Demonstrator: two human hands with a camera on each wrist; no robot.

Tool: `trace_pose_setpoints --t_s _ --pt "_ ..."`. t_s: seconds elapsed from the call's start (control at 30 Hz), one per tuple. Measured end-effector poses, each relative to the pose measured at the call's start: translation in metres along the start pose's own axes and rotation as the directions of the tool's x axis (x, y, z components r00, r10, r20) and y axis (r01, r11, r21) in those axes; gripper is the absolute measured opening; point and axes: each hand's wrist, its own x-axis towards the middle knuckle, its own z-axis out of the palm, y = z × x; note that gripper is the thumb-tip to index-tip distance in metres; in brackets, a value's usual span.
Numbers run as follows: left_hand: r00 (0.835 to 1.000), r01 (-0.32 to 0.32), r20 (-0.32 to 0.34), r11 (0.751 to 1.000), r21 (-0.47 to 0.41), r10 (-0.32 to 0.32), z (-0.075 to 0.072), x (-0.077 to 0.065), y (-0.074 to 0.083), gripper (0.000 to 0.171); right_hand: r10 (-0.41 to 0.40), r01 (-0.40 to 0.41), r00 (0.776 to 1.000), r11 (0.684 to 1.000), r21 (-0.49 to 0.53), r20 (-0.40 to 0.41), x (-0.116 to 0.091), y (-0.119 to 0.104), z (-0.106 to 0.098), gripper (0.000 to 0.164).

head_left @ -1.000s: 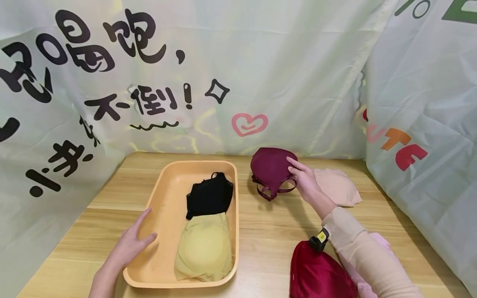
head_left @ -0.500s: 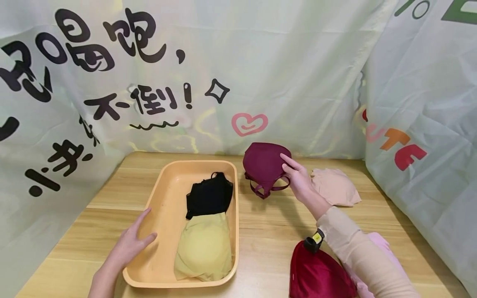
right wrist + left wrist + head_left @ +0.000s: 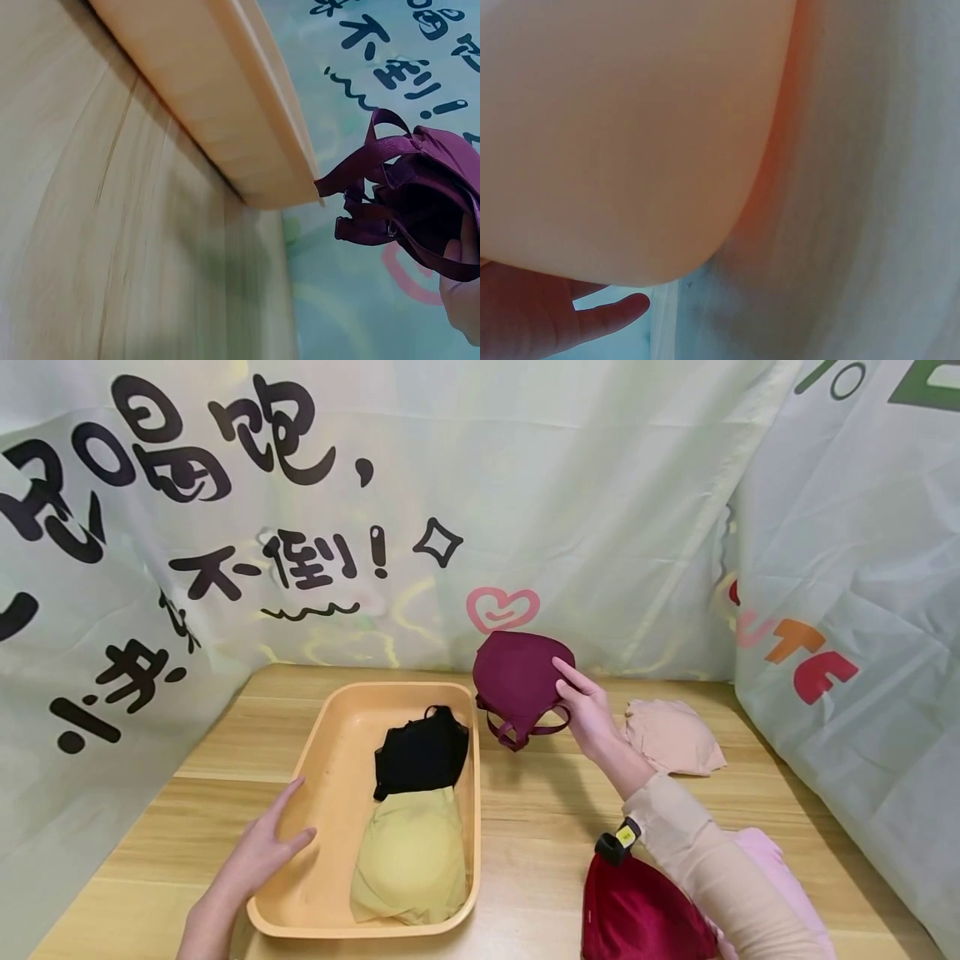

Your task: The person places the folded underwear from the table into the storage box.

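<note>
left hand [image 3: 258, 856]: flat, fingers straight and a bit spread, palm down
right hand [image 3: 588, 714]: raised, fingers pinching shut, thumb on top
right arm: sleeved, reaching forward

Head view from above, looking forward and down over the whole table [image 3: 540, 827]. Left wrist view jammed right up against the orange tray [image 3: 622, 135] wall. Right wrist view low over the tabletop, facing the tray [image 3: 217, 112], also visible from the head.
</note>
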Motion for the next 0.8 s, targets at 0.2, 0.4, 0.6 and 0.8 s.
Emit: trace_pose_setpoints --t_s 0.2,0.4,0.6,0.8 --pt "1.0 0.0 0.003 1.0 -0.002 0.0 0.0 0.0 0.0 0.078 -0.012 0.011 1.0 0.999 0.033 0.009 0.0 0.002 0.01 0.047" --pt "1.0 0.005 0.011 1.0 -0.012 -0.004 0.0 0.0 -0.001 0.078 -0.009 0.008 1.0 0.998 0.057 0.022 0.003 0.007 0.02 0.047" --pt "1.0 0.001 0.007 1.0 -0.007 -0.001 0.0 0.0 0.0 0.079 -0.006 0.004 0.999 0.999 0.049 0.035 0.008 0.014 0.032 0.046" --pt "1.0 0.002 -0.001 1.0 0.011 -0.002 0.0 -0.001 0.0 0.079 0.002 -0.004 0.999 0.999 0.048 0.038 0.016 0.024 0.043 0.045"
